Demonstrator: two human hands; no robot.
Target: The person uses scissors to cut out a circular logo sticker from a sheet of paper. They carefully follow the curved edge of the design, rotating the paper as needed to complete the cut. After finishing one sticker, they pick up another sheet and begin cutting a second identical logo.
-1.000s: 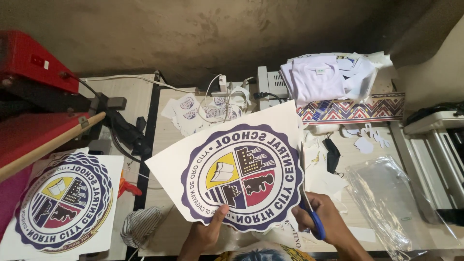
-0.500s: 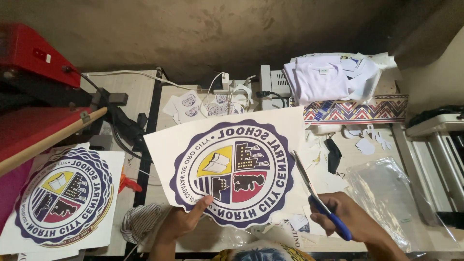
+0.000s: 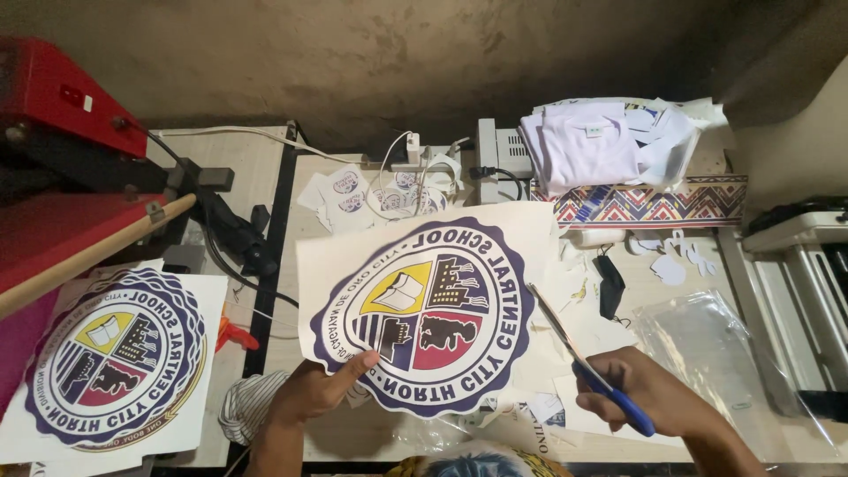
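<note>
Left hand: the person's left hand (image 3: 309, 395) has its grip clamped on the lower left edge of a white paper sheet printed with a large round purple-rimmed seal (image 3: 424, 314), thumb on the printed face.
Right hand: the right hand (image 3: 640, 393) has its grip clamped around the blue handles of a pair of scissors with silver blades (image 3: 579, 358); the blades stand slightly apart, their tips at the sheet's right edge.
Held sheet: it is lifted, tilted, above the middle of the light wooden table (image 3: 305, 265), its right side already cut close to the seal.
Seal sheets: two large ones are in view; the second white sheet with the same round seal (image 3: 110, 362) lies flat at the left, beside a red heat press (image 3: 62, 177).
Small prints: several small white cut-outs with purple round marks (image 3: 353, 196) lie near the table's far edge, too many and too overlapped to count.
Cloth: one folded white garment (image 3: 587, 146) sits at the far right corner on a long box with a zigzag pattern in red, blue and yellow (image 3: 654, 203).
Wrapping: one clear plastic bag (image 3: 707, 353) lies at the table's right edge.
Scraps: white paper offcuts (image 3: 671, 256) lie scattered near the right edge.
</note>
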